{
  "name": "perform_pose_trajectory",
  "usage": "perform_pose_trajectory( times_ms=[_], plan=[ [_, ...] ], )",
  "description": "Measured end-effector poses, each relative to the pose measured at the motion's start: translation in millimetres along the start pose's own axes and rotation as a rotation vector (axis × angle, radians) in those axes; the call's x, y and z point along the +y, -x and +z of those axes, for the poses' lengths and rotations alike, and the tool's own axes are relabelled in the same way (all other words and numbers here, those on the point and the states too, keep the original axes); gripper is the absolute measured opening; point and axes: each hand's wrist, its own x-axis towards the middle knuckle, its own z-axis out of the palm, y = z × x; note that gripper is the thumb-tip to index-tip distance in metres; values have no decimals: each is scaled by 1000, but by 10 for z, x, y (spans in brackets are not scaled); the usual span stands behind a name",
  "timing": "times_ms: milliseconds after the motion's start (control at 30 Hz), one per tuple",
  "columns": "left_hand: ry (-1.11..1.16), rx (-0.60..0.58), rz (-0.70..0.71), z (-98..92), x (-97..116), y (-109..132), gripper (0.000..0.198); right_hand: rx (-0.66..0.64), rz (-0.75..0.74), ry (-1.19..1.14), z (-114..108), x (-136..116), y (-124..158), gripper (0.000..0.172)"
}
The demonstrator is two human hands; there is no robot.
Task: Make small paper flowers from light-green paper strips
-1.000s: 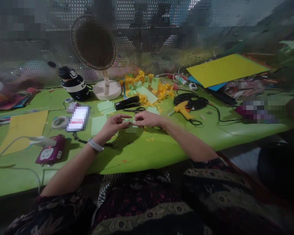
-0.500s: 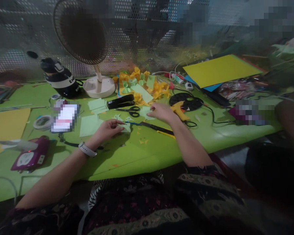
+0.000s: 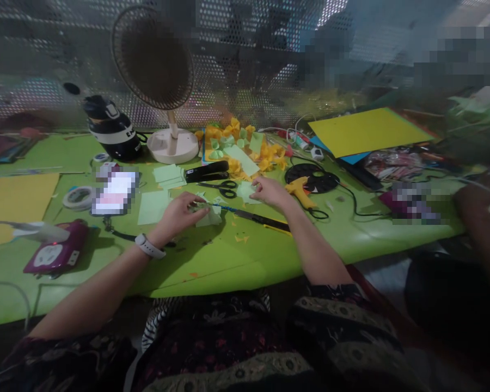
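My left hand [image 3: 182, 216] is over a small heap of light green paper scraps [image 3: 210, 216], its thumb and forefinger nearly together on a bit of green paper. To the right, my right hand [image 3: 271, 193] has its thumb and fingertips closed at the edge of a small light green paper piece [image 3: 245, 191] on the table. Between the hands lies a cutter knife [image 3: 261, 219] with its dark blade pointing left. Black-handled scissors [image 3: 227, 189] rest just beyond, beside a black stapler [image 3: 207, 171]. A blue patterned strip touches the scraps near the blade.
Folded yellow and green paper pieces [image 3: 232, 149] pile up at the back. A yellow glue gun [image 3: 301, 193] lies right of my right hand. Green sheets [image 3: 154, 207], a phone [image 3: 116, 193], a tape roll [image 3: 79, 197], a fan [image 3: 173, 146] and a bottle [image 3: 112, 133] stand to the left.
The view has shifted slightly, moving the table items a little to the right. Both hands stay near the same papers, with only small finger movement.
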Motion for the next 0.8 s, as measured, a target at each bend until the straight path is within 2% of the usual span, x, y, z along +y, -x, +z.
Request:
perform_pose_trajectory(
  times_ms=[100, 233, 467, 667, 800],
  plan=[
    [3, 27, 17, -24, 4, -10, 43, 17, -19, -52, -15, 27, 0, 29],
    [29, 30, 19, -22, -30, -27, 41, 47, -77, -43, -28, 33, -6, 7],
    [37, 43, 26, -7, -77, -54, 33, 125, -77, -57, 2, -2, -13, 5],
    [144, 64, 6, -45, -7, -41, 30, 254, -15, -317, -25, -37, -5, 4],
    [490, 31, -126, -49, 77, -22, 40, 188, -64, -652, -23, -232, 76, 8]
  ],
)
